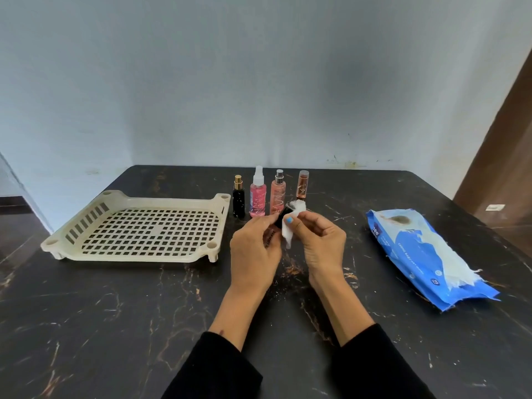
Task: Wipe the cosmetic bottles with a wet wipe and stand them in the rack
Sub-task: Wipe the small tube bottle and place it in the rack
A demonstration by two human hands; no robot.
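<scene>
Rack (138,231) sits far left on the dark marble table (86,326), no bottles in it. Slotted floor, open top, so wiped bottles can drop straight in upright, and it's within easy reach of the left hand.

Just right of the rack, a row of four bottles stands near the back: black one with gold cap (238,200), pink spray bottle (257,194), peach bottle with silver cap (277,194), slim amber vial (302,186). Lined up upright and close to the rack; my read is that's the queue, none done yet.

Left hand (254,249) grips a small black bottle (280,218) above the table, fingers curled round the body, tilted toward the other hand to expose the top end. Most of it is hidden by the fingers.

Right hand (319,240) pinches a white wipe (289,236) between thumb and fingers and presses it on the bottle's upper part. Some wipe bunches over the top, some hangs below. One hand as fixture, one as tool.

Far right: blue wipes pack (429,254), flat, a sheet poking out the torn opening. Parked on the wiping hand's side for a quick refill.

Judgement: first bottle in progress, four left.
</scene>
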